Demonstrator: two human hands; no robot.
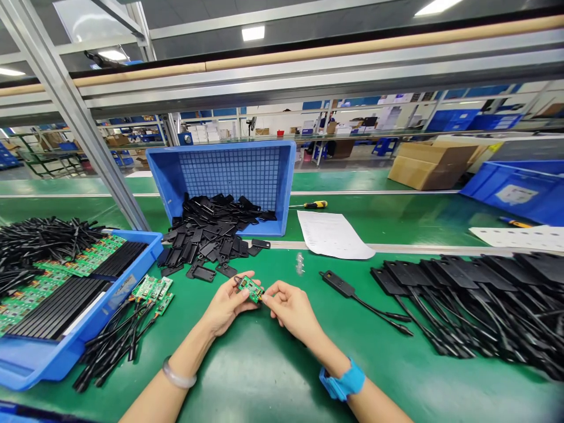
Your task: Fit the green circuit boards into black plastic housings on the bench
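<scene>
Between my hands is a small green circuit board (250, 288), with a black casing piece partly showing at its upper left end. My left hand (229, 302) grips it from the left, thumb on top. At its lower right end, my right hand (288, 305) pinches the board's wires, where a bit of yellow shows; the fingers hide most of the cable. Just beyond my left hand lie loose black plastic casings (202, 271). To the right of my right hand rests a closed black module (338, 284) with a forked cable.
A tipped blue bin (286, 188) spills black casings. On the left stand a blue tray (150, 249) and a pile of wired boards (152, 289). Rows of cabled black modules (445, 276) lie right. Behind are paper (335, 235), a screwdriver (315, 205) and small clear pieces (300, 264).
</scene>
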